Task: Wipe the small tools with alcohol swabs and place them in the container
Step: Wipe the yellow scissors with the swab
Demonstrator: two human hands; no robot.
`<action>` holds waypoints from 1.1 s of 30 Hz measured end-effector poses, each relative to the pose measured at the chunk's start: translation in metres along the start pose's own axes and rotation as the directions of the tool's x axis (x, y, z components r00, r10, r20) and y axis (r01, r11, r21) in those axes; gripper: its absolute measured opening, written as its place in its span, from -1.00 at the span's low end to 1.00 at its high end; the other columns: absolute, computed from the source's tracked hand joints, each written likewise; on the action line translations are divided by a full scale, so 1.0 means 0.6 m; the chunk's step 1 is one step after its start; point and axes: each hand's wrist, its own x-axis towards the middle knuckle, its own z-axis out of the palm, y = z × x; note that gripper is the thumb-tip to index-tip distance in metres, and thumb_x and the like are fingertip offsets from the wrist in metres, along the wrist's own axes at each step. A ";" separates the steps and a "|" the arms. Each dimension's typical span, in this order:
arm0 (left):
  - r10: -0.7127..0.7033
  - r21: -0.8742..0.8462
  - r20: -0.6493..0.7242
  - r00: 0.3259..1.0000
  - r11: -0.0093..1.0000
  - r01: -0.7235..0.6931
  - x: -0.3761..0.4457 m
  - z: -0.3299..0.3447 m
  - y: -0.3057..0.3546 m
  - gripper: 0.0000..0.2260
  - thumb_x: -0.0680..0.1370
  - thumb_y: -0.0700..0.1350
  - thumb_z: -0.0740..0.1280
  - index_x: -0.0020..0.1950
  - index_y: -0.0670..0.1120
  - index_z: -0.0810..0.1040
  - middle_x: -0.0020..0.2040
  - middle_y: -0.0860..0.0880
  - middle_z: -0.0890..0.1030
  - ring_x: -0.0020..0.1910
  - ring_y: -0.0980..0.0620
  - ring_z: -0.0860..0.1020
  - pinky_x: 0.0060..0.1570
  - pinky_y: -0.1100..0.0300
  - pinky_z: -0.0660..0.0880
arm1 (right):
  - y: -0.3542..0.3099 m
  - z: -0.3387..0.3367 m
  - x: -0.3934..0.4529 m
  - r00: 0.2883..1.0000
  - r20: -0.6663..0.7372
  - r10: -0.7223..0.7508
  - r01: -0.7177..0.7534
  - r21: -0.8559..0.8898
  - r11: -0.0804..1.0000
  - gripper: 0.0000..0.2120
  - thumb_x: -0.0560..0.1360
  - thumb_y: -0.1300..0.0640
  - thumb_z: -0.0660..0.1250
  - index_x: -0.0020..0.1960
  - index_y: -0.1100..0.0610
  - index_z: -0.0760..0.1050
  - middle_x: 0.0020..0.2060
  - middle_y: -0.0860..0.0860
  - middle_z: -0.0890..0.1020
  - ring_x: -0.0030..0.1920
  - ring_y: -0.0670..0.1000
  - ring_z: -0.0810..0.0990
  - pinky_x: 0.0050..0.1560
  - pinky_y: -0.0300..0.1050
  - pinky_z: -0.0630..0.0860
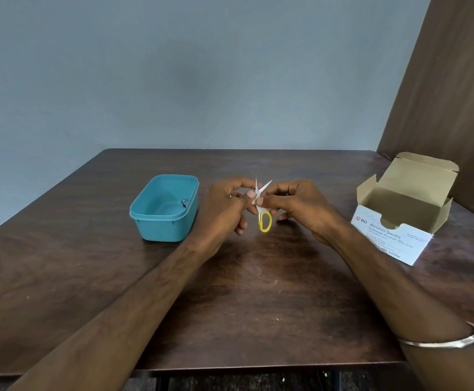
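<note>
While both hands pinch the scissors, a small metal tool inside the teal container, swab box open

Small scissors: yellow loop handle, short metal blades. Blades stand open in a V, tips pointing up and away; handle hangs downward. The tool is held above the tabletop, at its middle, between both hands.

Container: teal plastic tub, rectangular with rounded corners, lid off, upright on the tabletop to the left of the scissors. One small dark metal tool lies inside against the right wall.

Swab box: white carton printed "Alcohol Swabs", flap open, on the tabletop at right.
</note>
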 end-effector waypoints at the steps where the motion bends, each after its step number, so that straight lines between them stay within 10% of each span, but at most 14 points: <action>1: -0.006 0.004 -0.001 1.000 1.000 0.006 0.000 0.002 -0.002 -0.83 0.63 -0.14 0.30 0.18 -0.01 0.62 -0.23 -0.10 0.68 -0.51 0.04 0.50 -0.47 0.16 0.50 | 0.000 0.000 0.000 1.000 0.008 -0.006 0.006 -0.025 1.000 -0.97 0.44 0.12 0.50 -0.16 0.08 0.70 -0.25 0.02 0.68 -0.21 -0.05 0.55 -0.10 -0.02 0.48; 33: 0.163 0.113 -0.183 0.970 0.983 -0.144 0.000 0.008 -0.004 -0.88 0.59 -0.03 0.35 -0.06 -0.03 0.64 -0.36 0.13 0.54 -0.46 0.22 0.44 -0.35 0.22 0.35 | 0.000 0.007 0.000 0.989 0.025 -0.143 0.145 -0.118 0.982 -0.93 0.50 0.16 0.44 -0.12 0.14 0.67 -0.18 0.27 0.66 -0.26 0.04 0.54 -0.15 0.02 0.49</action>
